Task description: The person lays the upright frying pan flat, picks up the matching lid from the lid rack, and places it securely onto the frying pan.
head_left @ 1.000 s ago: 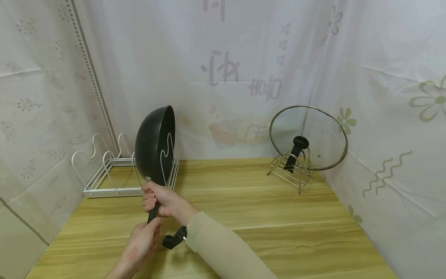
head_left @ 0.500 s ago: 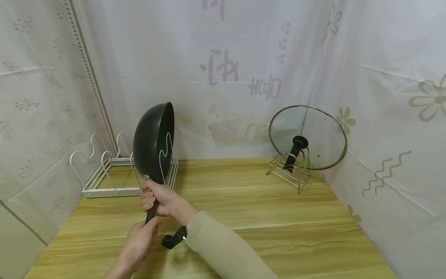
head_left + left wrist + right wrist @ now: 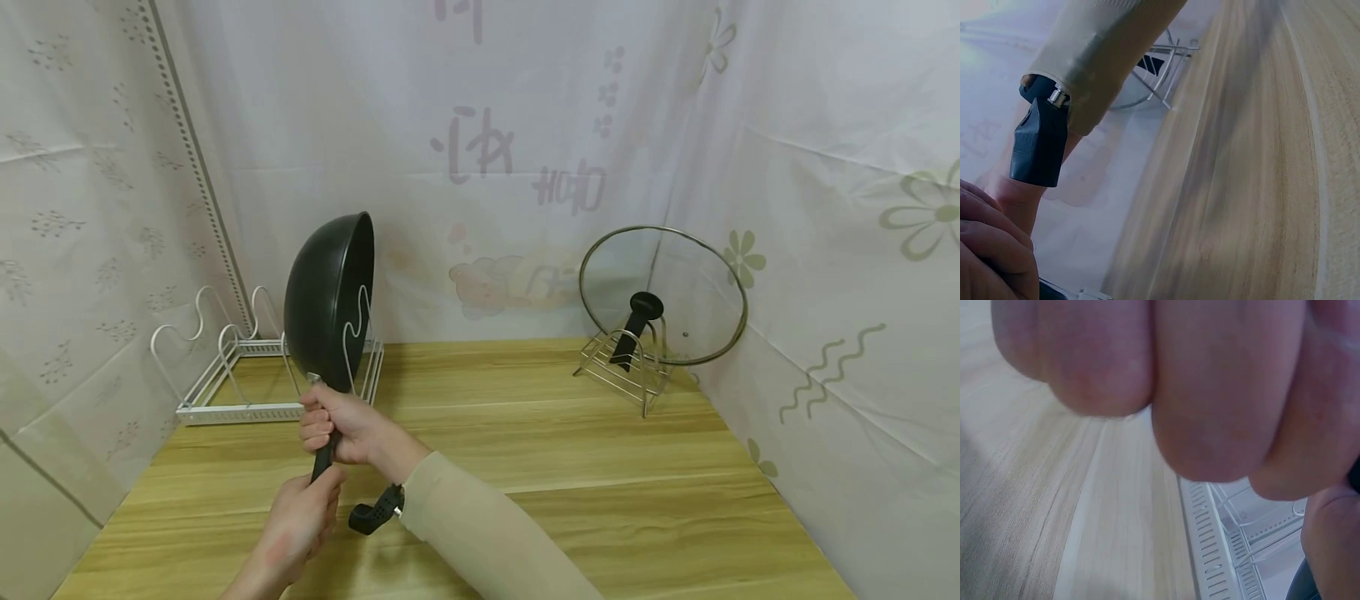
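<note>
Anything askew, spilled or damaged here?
Nothing stands out: the pan is tipped sideways at the rack, left hand and right hand gripping its handle; the lid leans in its stand. No spill or visible damage.

Head view: flat, diffuse, slightly dim, greenish cast; can't pin the source. Faint sheen on the pan's (image 3: 318,292) outer wall, soft shadow on the bench (image 3: 555,450) below my hands. Curtain (image 3: 840,75) pale, print washed out. Left wrist view: cooler, glare burning the top left corner, long soft-edged shadow across the bench, seam bowed by the lens, fine detail smeared. Right wrist view: bluish, hazy, my right grip (image 3: 1166,381) too close and soft, bench darker at left.
</note>
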Action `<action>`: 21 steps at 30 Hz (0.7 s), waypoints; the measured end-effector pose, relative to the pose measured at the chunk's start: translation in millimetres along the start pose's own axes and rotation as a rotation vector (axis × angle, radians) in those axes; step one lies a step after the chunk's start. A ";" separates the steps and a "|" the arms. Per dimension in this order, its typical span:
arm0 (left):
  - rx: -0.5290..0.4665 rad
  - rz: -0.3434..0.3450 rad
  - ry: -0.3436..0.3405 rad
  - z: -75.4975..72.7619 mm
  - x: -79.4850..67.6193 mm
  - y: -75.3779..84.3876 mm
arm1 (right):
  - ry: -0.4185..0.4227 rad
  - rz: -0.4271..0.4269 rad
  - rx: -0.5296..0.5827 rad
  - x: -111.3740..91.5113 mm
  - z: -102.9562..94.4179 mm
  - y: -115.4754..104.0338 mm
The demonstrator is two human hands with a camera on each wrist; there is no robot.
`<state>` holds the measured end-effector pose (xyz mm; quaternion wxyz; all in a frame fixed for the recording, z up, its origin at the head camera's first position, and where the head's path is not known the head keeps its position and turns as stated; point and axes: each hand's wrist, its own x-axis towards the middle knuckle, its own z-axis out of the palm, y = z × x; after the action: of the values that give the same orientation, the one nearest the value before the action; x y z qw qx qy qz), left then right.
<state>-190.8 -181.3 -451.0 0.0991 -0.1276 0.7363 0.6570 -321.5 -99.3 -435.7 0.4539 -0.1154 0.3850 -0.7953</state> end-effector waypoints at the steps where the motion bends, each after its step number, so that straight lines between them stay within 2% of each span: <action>1: 0.003 0.002 0.000 0.0 -0.3 0.4 | -0.003 -0.002 -0.002 -0.2 0.2 -0.4; 21: 0.001 -0.006 0.011 -1.1 -9.8 13.3 | -0.049 -0.031 -0.016 -8.7 15.2 -10.4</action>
<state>-185.7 -180.4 -435.3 0.0972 -0.1333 0.7369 0.6555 -315.2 -97.0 -416.5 0.4499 -0.1445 0.3780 -0.7961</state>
